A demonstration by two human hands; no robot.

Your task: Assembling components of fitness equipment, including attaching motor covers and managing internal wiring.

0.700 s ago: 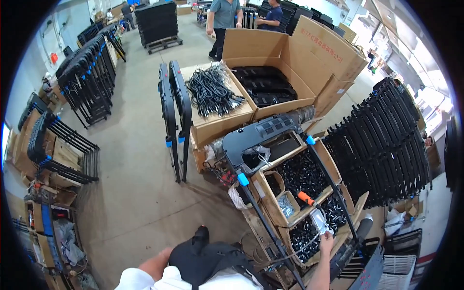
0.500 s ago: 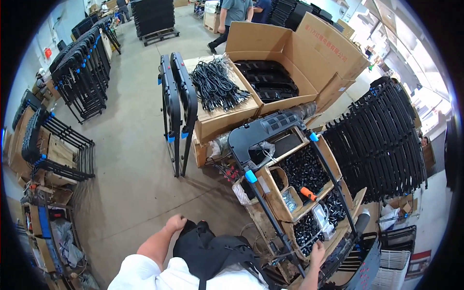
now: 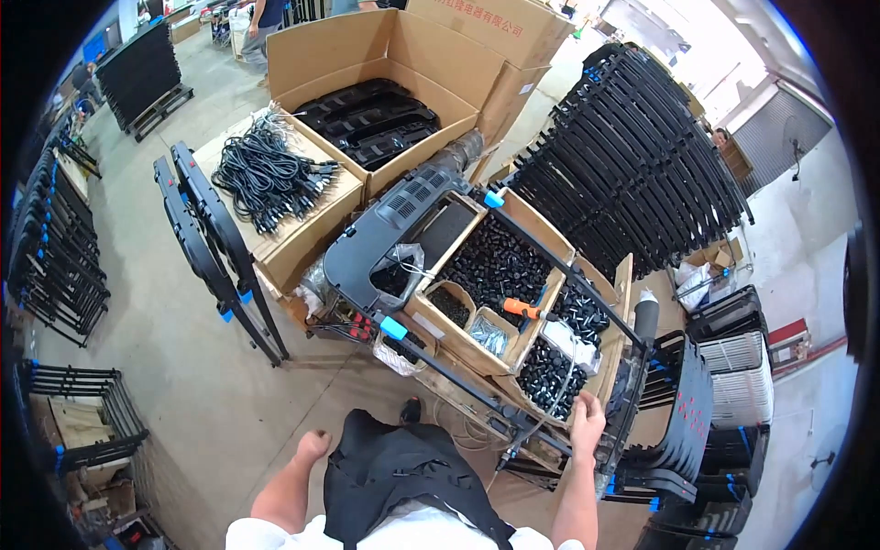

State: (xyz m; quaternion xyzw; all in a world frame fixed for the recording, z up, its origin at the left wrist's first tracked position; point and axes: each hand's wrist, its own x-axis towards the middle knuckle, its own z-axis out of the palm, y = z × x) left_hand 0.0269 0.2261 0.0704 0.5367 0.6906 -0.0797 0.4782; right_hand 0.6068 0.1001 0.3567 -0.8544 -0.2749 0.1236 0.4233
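Note:
My left hand [image 3: 313, 446] hangs closed like a loose fist beside my dark apron, with nothing seen in it. My right hand [image 3: 587, 423] has its fingers curled together at the near edge of a wooden bin of black knob-headed screws [image 3: 544, 378]; whatever it may hold is hidden. A black tubular frame with a curved plastic panel [image 3: 401, 216] lies across the sectioned wooden box, with blue clips [image 3: 393, 328] on its legs. Inside the box are a larger heap of black knobs [image 3: 500, 263], silver screws [image 3: 489, 336], an orange-handled tool [image 3: 522, 308] and a white box [image 3: 570, 345] with a grey cable.
Two folded black frames [image 3: 213, 234] stand left of a carton top piled with black cables [image 3: 271, 172]. Behind is an open cardboard box [image 3: 484, 66] of black plastic parts. Tall stacks of black frames [image 3: 632, 165] rise at the right; more racks line the left. A person [image 3: 268, 23] stands far off.
The view has turned to the right, so the bench and boxes sit further left. My right hand has moved up slightly beside the bin. My left hand stays low, closed.

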